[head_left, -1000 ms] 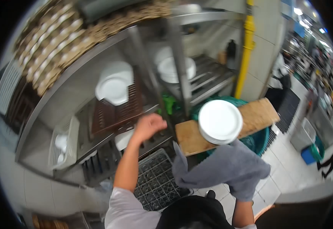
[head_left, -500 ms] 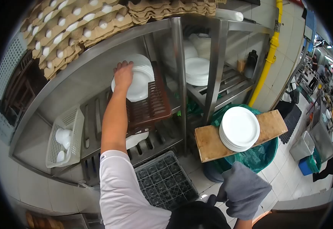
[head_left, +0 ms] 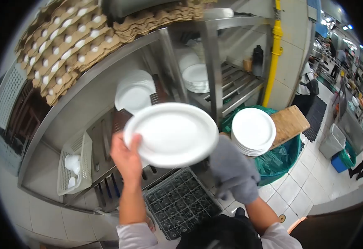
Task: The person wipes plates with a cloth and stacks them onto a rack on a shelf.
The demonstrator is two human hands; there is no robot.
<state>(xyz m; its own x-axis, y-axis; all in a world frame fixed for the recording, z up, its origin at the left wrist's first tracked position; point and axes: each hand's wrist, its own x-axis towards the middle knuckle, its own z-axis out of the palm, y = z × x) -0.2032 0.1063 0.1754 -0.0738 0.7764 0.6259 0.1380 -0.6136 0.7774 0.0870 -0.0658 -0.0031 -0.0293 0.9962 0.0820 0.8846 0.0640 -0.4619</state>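
Note:
My left hand [head_left: 126, 159] grips the left rim of a white plate [head_left: 175, 135], thumb on top. From here the plate looks oval, and it is raised in front of the shelf. A grey cloth [head_left: 231, 166] is draped over my right hand [head_left: 244, 191], hiding its fingers, close to the plate's right edge. I cannot tell if cloth and plate touch. Behind the plate, a stack of white plates [head_left: 135, 98] leans in a brown plastic rack [head_left: 121, 118] on the metal shelf. At right, another plate stack [head_left: 254, 128] rests on a wooden board [head_left: 291, 124].
The board lies across a green bin [head_left: 291, 159] lined with green plastic. A black glass rack [head_left: 181, 203] with glasses sits low. Egg trays [head_left: 65, 45] top the shelf; a white basket [head_left: 86, 166] stands left. A yellow pipe [head_left: 275, 54] runs down the wall.
My left hand has taken a plate out of the brown rack and brought it nearer to me. My right hand with the cloth has moved up and left toward it. The view has shifted slightly.

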